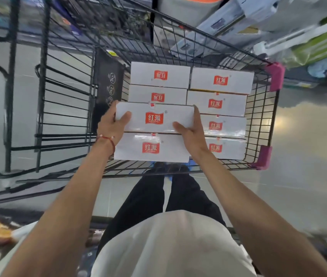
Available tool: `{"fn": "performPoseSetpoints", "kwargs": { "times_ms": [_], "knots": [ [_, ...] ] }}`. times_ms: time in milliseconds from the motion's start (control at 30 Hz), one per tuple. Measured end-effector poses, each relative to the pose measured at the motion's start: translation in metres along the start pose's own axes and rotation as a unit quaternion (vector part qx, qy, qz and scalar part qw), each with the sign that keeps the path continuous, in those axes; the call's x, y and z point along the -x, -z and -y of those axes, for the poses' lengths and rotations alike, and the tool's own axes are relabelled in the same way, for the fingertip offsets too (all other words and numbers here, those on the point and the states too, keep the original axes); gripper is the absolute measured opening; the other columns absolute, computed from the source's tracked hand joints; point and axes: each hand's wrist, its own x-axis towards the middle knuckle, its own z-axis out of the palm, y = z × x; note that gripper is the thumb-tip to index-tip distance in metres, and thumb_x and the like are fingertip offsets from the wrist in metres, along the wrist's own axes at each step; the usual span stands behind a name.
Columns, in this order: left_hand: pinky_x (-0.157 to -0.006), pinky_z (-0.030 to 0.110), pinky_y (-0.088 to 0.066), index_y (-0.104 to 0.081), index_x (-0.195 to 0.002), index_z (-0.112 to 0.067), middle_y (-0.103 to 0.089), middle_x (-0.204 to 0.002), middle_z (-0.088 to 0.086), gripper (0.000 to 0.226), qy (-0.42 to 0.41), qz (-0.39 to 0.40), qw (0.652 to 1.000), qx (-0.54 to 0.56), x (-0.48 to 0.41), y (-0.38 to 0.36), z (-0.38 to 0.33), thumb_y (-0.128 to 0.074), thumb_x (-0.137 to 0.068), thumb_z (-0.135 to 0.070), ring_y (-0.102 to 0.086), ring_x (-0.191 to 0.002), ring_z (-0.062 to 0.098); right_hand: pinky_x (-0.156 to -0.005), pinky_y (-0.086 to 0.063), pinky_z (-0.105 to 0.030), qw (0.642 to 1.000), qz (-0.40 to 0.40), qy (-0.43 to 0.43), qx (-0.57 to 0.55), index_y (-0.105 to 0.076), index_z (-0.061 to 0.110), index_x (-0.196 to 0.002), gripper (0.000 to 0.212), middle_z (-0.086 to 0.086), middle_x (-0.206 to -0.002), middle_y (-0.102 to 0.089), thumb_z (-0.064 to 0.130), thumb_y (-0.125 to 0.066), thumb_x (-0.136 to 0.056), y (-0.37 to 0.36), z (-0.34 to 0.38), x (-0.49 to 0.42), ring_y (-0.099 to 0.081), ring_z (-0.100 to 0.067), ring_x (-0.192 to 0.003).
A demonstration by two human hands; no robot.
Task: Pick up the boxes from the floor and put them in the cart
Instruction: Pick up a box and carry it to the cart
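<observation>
The left hand (110, 124) and right hand (188, 129) are gripping the two ends of a white box (158, 118), thumbs lying on its top, holding it over the cart (258, 120). Seven more boxes (221, 80) are lying around it in the basket: three in its own column and four in the column to its right. A black wire frame (64, 96) is standing on the left.

Black wire cart (106, 80) on grey floor (308, 156), white red-logo boxes (221, 80) packed inside in two rows, left and right, pink corner guards (275, 75)
</observation>
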Motion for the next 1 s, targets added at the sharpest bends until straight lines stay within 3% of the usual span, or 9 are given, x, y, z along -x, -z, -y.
{"fn": "performPoseSetpoints", "kwargs": {
  "times_ms": [200, 433, 567, 633, 733, 800, 867, 933, 1000],
  "knots": [
    [-0.101, 0.052, -0.051, -0.056, -0.135, -0.027, -0.065, -0.127, 0.006, 0.040, 0.026, -0.023, 0.999, 0.008, -0.007, -0.003, 0.009, -0.062, -0.095, -0.032, -0.062, -0.117, 0.029, -0.113, -0.047, -0.056, 0.999, -0.008, -0.007, 0.035, -0.023, 0.040, -0.154, 0.075, 0.010, -0.143, -0.048, 0.012, -0.066, -0.099, -0.012, 0.002, -0.005, -0.050, -0.022, -0.138],
    [-0.096, 0.037, -0.051, -0.051, -0.141, -0.026, -0.061, -0.131, 0.004, 0.049, 0.029, -0.091, 0.994, 0.044, 0.004, -0.016, 0.000, -0.064, -0.094, -0.024, -0.058, -0.112, 0.020, -0.108, -0.052, -0.052, 0.999, -0.007, -0.001, 0.050, -0.032, 0.036, -0.149, 0.064, 0.004, -0.143, -0.053, 0.012, -0.065, -0.100, -0.012, 0.010, -0.003, -0.054, -0.023, -0.133],
    [-0.100, 0.032, -0.048, -0.051, -0.140, -0.023, -0.057, -0.131, -0.002, 0.054, 0.007, -0.150, 0.987, 0.050, 0.018, -0.024, -0.006, -0.066, -0.090, -0.009, -0.055, -0.114, 0.015, -0.104, -0.052, -0.030, 0.999, -0.040, -0.008, 0.014, -0.046, 0.023, -0.151, 0.051, 0.004, -0.144, -0.057, 0.013, -0.060, -0.103, 0.001, 0.013, 0.008, -0.055, -0.016, -0.129],
    [-0.103, 0.031, -0.044, -0.056, -0.136, -0.018, -0.051, -0.126, -0.006, 0.051, -0.032, -0.176, 0.983, 0.027, 0.027, -0.026, -0.008, -0.066, -0.088, -0.004, -0.052, -0.117, 0.015, -0.089, -0.046, -0.011, 0.997, -0.080, 0.001, 0.002, -0.054, 0.023, -0.141, 0.040, 0.007, -0.138, -0.058, 0.011, -0.060, -0.103, 0.008, 0.013, 0.018, -0.055, -0.014, -0.126],
    [-0.110, 0.038, -0.044, -0.058, -0.135, -0.015, -0.054, -0.137, 0.007, 0.049, -0.062, -0.197, 0.978, 0.017, 0.041, -0.030, -0.013, -0.065, -0.089, -0.002, -0.054, -0.127, 0.026, -0.073, -0.046, -0.003, 0.992, -0.119, 0.016, -0.031, -0.062, 0.016, -0.132, 0.034, 0.000, -0.129, -0.063, 0.003, -0.058, -0.101, 0.022, 0.009, 0.036, -0.062, -0.009, -0.110],
    [-0.108, 0.029, -0.041, -0.060, -0.134, -0.016, -0.052, -0.139, 0.011, 0.046, -0.073, -0.207, 0.975, 0.030, 0.054, -0.038, -0.019, -0.065, -0.090, -0.003, -0.052, -0.129, 0.025, -0.077, -0.049, -0.006, 0.988, -0.130, 0.019, -0.078, -0.063, 0.007, -0.134, 0.035, -0.008, -0.129, -0.065, -0.003, -0.056, -0.101, 0.033, 0.006, 0.049, -0.063, -0.006, -0.102],
    [-0.103, 0.024, -0.039, -0.062, -0.131, -0.018, -0.053, -0.138, 0.009, 0.042, -0.091, -0.210, 0.973, 0.035, 0.069, -0.049, -0.026, -0.065, -0.091, -0.004, -0.051, -0.129, 0.023, -0.092, -0.052, -0.019, 0.983, -0.135, 0.023, -0.120, -0.064, 0.005, -0.132, 0.034, -0.011, -0.126, -0.067, -0.004, -0.053, -0.102, 0.043, 0.002, 0.063, -0.065, -0.017, -0.108],
    [-0.109, 0.028, -0.040, -0.065, -0.127, -0.018, -0.056, -0.135, 0.008, 0.038, -0.123, -0.199, 0.972, 0.033, 0.081, -0.061, -0.033, -0.064, -0.092, -0.003, -0.051, -0.129, 0.022, -0.107, -0.050, -0.034, 0.979, -0.143, 0.028, -0.146, -0.067, 0.008, -0.129, 0.032, -0.010, -0.124, -0.070, -0.002, -0.054, -0.101, 0.053, -0.003, 0.078, -0.065, -0.026, -0.118],
    [-0.110, 0.031, -0.041, -0.068, -0.123, -0.016, -0.059, -0.131, 0.008, 0.036, -0.154, -0.180, 0.971, 0.031, 0.093, -0.076, -0.038, -0.062, -0.091, 0.000, -0.052, -0.127, 0.023, -0.110, -0.049, -0.038, 0.971, -0.158, 0.033, -0.174, -0.070, 0.011, -0.125, 0.030, -0.008, -0.120, -0.072, -0.001, -0.059, -0.099, 0.066, -0.007, 0.092, -0.066, -0.028, -0.120]
  ]
}}
